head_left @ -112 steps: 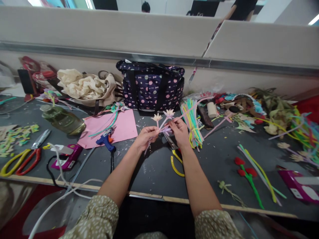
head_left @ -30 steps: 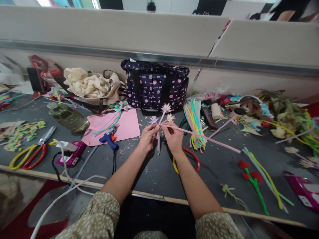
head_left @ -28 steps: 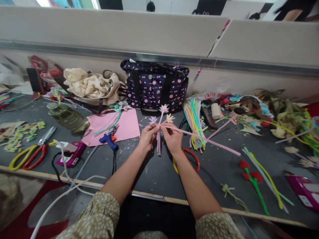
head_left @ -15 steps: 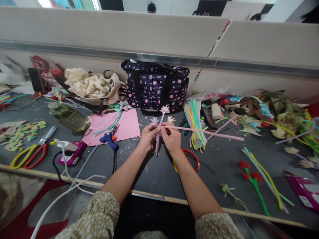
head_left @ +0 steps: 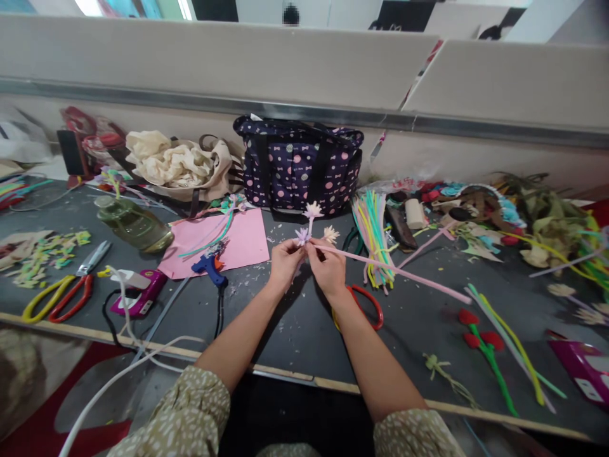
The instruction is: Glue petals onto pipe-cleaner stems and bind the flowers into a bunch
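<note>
My left hand (head_left: 286, 263) pinches the stems of small pipe-cleaner flowers at the middle of the table. A pale pink flower (head_left: 313, 212) stands above my fingers, a lilac one (head_left: 302, 237) sits at the fingertips, and a cream one (head_left: 330, 234) shows behind my right hand. My right hand (head_left: 328, 266) is closed beside the left, its fingers on a long pink pipe cleaner (head_left: 404, 273) that stretches to the right. Where the pipe cleaner meets the stems is hidden by my fingers.
Behind my hands are a dark patterned bag (head_left: 302, 168) and a pipe-cleaner bundle (head_left: 373, 235). Pink paper (head_left: 247, 238), a blue glue gun (head_left: 209, 266) and scissors (head_left: 83, 285) lie left. Red-handled scissors (head_left: 373, 304) are under my right forearm; red flowers (head_left: 483, 339) lie right.
The long pink pipe cleaner now slopes down more to the right. The lilac flower has shifted right, closer to the pale pink one, and the stems below my hands are less visible.
</note>
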Demonstrator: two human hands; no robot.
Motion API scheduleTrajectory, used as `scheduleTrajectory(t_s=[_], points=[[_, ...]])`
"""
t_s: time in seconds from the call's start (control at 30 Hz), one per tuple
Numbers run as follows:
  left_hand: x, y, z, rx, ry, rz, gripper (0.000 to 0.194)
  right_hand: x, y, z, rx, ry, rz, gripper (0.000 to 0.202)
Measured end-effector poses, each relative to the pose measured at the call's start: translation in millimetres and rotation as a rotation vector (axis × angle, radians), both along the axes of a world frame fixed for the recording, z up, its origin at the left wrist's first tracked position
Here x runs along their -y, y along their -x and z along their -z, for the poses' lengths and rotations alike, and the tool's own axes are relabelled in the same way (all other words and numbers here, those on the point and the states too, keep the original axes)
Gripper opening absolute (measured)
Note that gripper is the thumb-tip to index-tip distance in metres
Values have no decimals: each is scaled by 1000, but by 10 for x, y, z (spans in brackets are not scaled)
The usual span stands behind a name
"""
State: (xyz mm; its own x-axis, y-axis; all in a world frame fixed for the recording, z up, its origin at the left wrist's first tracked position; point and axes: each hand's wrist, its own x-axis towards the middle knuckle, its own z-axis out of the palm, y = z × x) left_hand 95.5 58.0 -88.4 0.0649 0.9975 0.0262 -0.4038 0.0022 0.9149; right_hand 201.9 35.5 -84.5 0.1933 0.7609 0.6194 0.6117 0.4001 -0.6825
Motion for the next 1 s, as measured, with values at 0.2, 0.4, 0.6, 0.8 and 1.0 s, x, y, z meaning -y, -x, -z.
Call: scheduleTrajectory(t_s=[0.2,0.4,0.6,0.8,1.0], points=[[-6,16,6,18,-9,25,27,14,-8,-17,-67,7,-34,21],[-15,41,-49,104,75,113,25,59,-15,-86,-182,12,10,19],[-48,56,-61,121,163,68,28,32,-128,-131,-144,-105,84,17],[-37,49,-58,120,231,160,30,-28,-338,-215,-57,-186,126,15],[-47,60,-22,56,197,200,27,-10,-365,-261,-150,-73,-22,16]])
